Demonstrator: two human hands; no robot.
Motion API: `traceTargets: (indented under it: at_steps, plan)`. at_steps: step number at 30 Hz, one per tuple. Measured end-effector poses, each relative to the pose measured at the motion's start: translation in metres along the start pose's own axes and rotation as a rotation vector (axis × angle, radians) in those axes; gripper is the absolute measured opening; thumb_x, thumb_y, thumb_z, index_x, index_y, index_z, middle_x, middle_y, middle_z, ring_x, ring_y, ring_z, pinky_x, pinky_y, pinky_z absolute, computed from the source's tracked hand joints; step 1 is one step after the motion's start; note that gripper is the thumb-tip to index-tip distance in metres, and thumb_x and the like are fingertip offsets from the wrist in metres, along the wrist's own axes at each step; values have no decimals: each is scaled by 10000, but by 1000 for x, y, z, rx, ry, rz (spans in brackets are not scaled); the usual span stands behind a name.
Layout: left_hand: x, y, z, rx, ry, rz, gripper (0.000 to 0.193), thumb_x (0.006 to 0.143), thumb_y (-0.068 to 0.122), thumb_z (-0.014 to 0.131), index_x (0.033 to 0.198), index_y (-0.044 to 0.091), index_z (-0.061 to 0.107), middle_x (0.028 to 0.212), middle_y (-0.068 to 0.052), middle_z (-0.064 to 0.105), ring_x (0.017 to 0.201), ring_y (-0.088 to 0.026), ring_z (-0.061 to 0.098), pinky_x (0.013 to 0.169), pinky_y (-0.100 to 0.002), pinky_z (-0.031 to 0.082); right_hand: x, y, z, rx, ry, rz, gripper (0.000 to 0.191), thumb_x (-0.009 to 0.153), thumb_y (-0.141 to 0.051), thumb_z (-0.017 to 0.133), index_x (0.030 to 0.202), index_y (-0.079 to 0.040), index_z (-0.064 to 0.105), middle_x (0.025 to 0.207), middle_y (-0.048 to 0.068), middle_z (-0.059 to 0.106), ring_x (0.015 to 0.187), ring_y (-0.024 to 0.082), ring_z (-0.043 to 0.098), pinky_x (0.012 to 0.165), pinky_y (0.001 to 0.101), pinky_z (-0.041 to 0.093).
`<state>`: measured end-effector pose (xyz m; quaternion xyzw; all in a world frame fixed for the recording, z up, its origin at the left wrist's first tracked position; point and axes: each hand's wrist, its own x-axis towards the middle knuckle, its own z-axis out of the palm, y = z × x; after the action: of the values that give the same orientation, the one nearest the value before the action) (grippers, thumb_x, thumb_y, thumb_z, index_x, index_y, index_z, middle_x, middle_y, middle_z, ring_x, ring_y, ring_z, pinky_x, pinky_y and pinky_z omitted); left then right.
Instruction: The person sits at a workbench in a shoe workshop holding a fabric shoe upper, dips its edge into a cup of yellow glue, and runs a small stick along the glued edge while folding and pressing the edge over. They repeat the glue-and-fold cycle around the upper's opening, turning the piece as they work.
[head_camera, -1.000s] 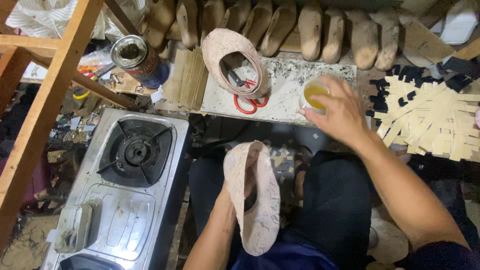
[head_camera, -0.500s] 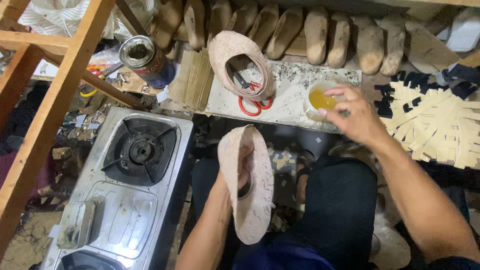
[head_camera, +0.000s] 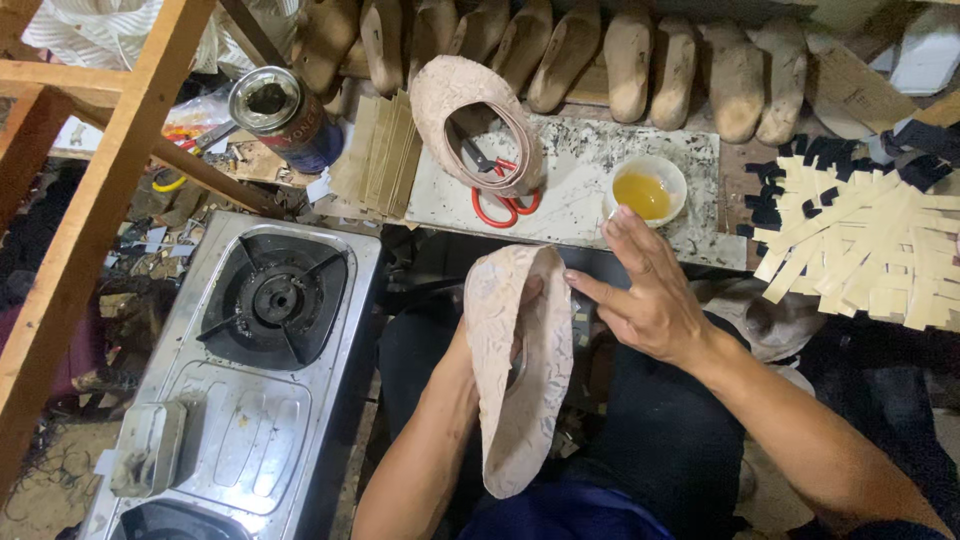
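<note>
Your left hand (head_camera: 520, 330) is tucked inside a pale pink shoe upper (head_camera: 520, 370) of lace-patterned fabric, fingers closed on its edge and holding it upright over your lap. Your right hand (head_camera: 650, 295) hovers just beside the upper with fingers spread wide, gripping nothing. Beyond the upper lies a speckled stone slab (head_camera: 580, 180) serving as your bench. On it sit a second lace upper (head_camera: 480, 115), looped into an oval, red-handled scissors (head_camera: 505, 205) partly beneath it, and a small white bowl (head_camera: 648, 188) of amber liquid. Behind the slab runs a row of smooth wooden shoe lasts (head_camera: 640, 55). Left of the slab stand a stack of tan card pieces (head_camera: 380, 150) and an open metal can (head_camera: 280, 115); nearer you sits a steel gas stove (head_camera: 260, 350). To the right of the slab fan out cream strips (head_camera: 870, 250).
</note>
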<state>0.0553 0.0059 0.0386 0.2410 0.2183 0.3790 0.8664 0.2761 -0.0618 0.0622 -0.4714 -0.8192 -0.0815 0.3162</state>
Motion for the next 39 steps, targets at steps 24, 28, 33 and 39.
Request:
traceTargets:
  at_steps: [24,28,33,39]
  plan:
    - [-6,-7,-5,-34,20,-59,344,922,111,723,1244,17,649,1069,-90,721,904,-173,716,777,-327,607,-7,-9,0,503,-114,128,568,707,115,675,1209,-144,742,1614,220,370,1497,411,401,1196,455,375]
    - [-5,-6,-2,-23,-18,38,282,930,38,727,1194,12,632,1053,-90,699,910,-207,705,804,-372,618,-17,-9,4,521,-128,201,518,754,117,661,1215,-101,748,1578,213,429,1464,370,458,1146,423,443]
    - [5,-12,-17,-91,44,116,295,912,55,716,1196,28,642,1032,-75,690,892,-196,698,770,-358,616,-30,-16,11,832,-121,414,450,843,90,647,1251,-88,711,1332,146,638,1205,217,648,954,316,571]
    - [9,-37,-31,112,-58,12,301,982,77,683,1278,35,640,1134,-75,690,967,-166,680,806,-314,587,-39,-32,31,1005,-67,838,584,845,0,766,1395,-9,573,878,25,712,759,56,629,679,224,539]
